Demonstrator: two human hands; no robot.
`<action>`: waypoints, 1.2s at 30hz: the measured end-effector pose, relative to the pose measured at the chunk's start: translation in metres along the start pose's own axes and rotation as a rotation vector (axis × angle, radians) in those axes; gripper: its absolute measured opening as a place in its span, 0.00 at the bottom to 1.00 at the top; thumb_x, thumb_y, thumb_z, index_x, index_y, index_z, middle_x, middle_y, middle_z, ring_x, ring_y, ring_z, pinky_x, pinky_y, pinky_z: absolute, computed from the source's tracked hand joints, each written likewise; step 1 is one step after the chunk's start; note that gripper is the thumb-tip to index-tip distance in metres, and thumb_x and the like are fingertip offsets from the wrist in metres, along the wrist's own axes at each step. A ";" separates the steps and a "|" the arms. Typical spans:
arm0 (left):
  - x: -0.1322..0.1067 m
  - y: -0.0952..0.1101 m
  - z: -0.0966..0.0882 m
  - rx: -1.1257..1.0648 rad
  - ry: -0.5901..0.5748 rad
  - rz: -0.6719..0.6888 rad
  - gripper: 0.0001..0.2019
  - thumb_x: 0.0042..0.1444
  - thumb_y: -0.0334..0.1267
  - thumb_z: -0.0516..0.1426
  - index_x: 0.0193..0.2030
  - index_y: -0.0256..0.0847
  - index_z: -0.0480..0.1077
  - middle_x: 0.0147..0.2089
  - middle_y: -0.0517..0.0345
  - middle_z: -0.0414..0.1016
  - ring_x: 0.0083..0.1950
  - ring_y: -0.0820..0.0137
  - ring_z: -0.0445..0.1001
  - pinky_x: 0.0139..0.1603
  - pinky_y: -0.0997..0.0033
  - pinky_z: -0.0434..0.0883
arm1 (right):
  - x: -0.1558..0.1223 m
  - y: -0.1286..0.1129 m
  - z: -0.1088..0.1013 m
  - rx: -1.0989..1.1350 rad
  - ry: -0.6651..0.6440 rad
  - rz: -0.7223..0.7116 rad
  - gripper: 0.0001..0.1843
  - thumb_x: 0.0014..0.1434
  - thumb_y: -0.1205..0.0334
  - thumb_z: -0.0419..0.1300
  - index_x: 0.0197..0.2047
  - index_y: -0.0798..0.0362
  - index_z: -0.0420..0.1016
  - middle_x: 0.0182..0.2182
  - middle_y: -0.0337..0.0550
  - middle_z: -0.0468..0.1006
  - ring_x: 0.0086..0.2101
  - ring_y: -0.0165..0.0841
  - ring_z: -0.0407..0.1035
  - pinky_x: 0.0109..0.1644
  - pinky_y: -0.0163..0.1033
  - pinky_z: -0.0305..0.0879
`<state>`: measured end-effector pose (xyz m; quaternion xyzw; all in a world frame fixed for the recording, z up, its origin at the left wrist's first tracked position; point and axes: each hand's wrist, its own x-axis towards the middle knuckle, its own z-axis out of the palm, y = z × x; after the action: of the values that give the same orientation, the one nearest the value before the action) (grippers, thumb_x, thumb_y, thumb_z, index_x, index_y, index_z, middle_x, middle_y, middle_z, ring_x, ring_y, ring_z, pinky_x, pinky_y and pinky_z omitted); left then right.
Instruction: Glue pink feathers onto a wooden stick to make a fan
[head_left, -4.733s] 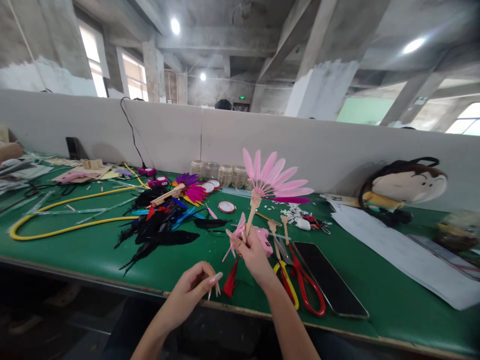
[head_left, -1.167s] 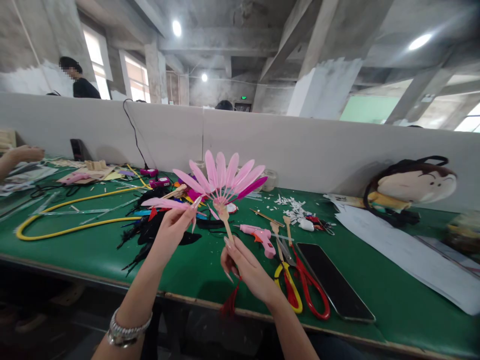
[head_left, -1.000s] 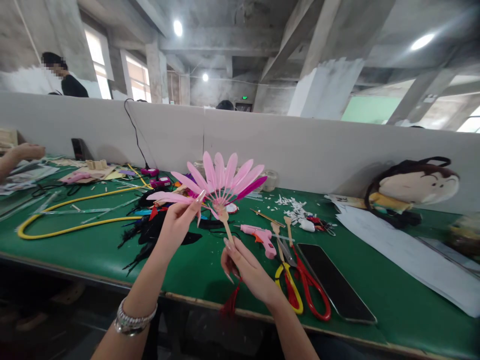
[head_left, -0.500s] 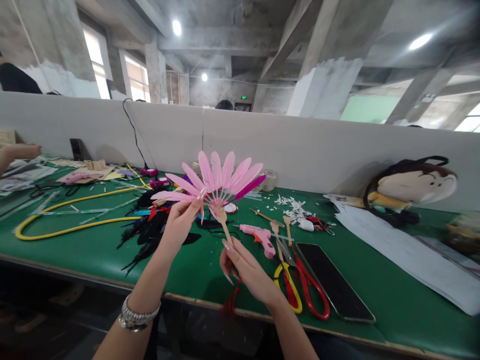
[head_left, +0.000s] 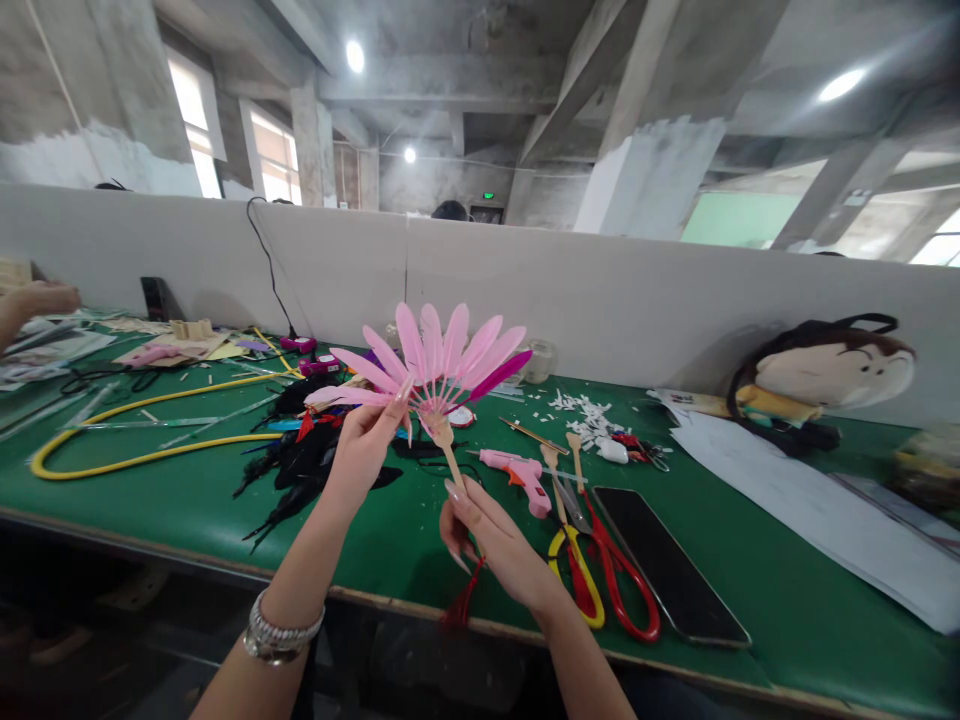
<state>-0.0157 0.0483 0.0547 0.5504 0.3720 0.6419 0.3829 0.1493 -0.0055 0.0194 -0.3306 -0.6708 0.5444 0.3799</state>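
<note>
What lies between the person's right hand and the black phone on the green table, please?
In the head view, two pairs of scissors lie between the right hand and the black phone: yellow-handled scissors and red-handled scissors.

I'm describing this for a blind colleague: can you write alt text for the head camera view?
Two bare hands raise a pink feather fan over a cluttered green workbench, the left hand pinching an outer feather, the right hand at its wooden handle. Scissors, a pink glue gun and black feathers lie nearby.
</note>
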 end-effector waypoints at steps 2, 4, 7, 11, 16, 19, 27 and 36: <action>0.000 -0.003 -0.001 0.026 0.009 0.019 0.21 0.48 0.53 0.55 0.17 0.36 0.65 0.14 0.68 0.47 0.17 0.80 0.44 0.18 0.73 0.41 | 0.000 0.001 0.000 0.023 -0.002 -0.007 0.18 0.61 0.48 0.43 0.28 0.52 0.57 0.19 0.33 0.62 0.20 0.23 0.52 0.24 0.33 0.51; 0.000 -0.005 -0.002 0.046 0.019 0.038 0.21 0.49 0.52 0.54 0.17 0.36 0.65 0.14 0.68 0.48 0.17 0.80 0.45 0.18 0.74 0.42 | 0.001 0.001 0.000 0.053 -0.008 -0.012 0.17 0.61 0.49 0.43 0.28 0.52 0.57 0.19 0.33 0.62 0.19 0.23 0.52 0.24 0.33 0.50; 0.000 -0.007 -0.001 0.069 0.026 0.049 0.21 0.49 0.51 0.54 0.16 0.36 0.65 0.14 0.67 0.48 0.18 0.79 0.46 0.18 0.74 0.43 | 0.001 0.001 0.000 0.088 -0.019 -0.006 0.17 0.61 0.49 0.44 0.28 0.52 0.56 0.18 0.32 0.61 0.18 0.23 0.52 0.23 0.33 0.49; 0.001 -0.007 -0.001 0.084 0.011 0.064 0.21 0.50 0.51 0.53 0.16 0.37 0.64 0.14 0.68 0.48 0.17 0.79 0.46 0.18 0.74 0.45 | 0.001 -0.001 0.001 0.082 -0.015 -0.002 0.19 0.60 0.46 0.44 0.27 0.52 0.55 0.16 0.30 0.58 0.16 0.22 0.50 0.20 0.32 0.47; 0.001 -0.007 -0.001 0.133 0.016 0.100 0.21 0.50 0.50 0.53 0.15 0.38 0.63 0.15 0.67 0.50 0.18 0.78 0.48 0.19 0.74 0.46 | 0.001 -0.004 0.001 0.061 -0.006 0.013 0.19 0.59 0.45 0.44 0.27 0.52 0.53 0.16 0.29 0.57 0.16 0.21 0.48 0.19 0.32 0.44; 0.000 -0.005 -0.002 0.192 0.025 0.127 0.21 0.51 0.50 0.52 0.15 0.38 0.62 0.16 0.66 0.52 0.18 0.78 0.50 0.19 0.74 0.48 | 0.001 -0.003 0.001 0.057 -0.005 0.022 0.19 0.59 0.44 0.45 0.27 0.52 0.53 0.16 0.29 0.56 0.16 0.21 0.47 0.19 0.32 0.43; 0.003 0.000 -0.004 0.258 -0.027 0.079 0.20 0.51 0.50 0.52 0.15 0.37 0.62 0.14 0.66 0.50 0.18 0.78 0.49 0.19 0.75 0.47 | 0.001 0.002 -0.001 0.075 -0.031 0.048 0.18 0.59 0.46 0.45 0.28 0.52 0.54 0.16 0.28 0.55 0.16 0.21 0.46 0.19 0.31 0.43; 0.004 0.003 -0.012 0.247 -0.154 -0.035 0.24 0.50 0.57 0.50 0.17 0.37 0.63 0.14 0.68 0.45 0.17 0.79 0.44 0.18 0.75 0.42 | 0.002 0.001 -0.003 0.062 -0.024 0.032 0.19 0.59 0.45 0.44 0.28 0.52 0.55 0.18 0.30 0.56 0.17 0.22 0.48 0.20 0.31 0.43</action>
<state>-0.0285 0.0498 0.0573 0.6344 0.4272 0.5404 0.3507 0.1508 -0.0026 0.0187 -0.3229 -0.6525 0.5751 0.3732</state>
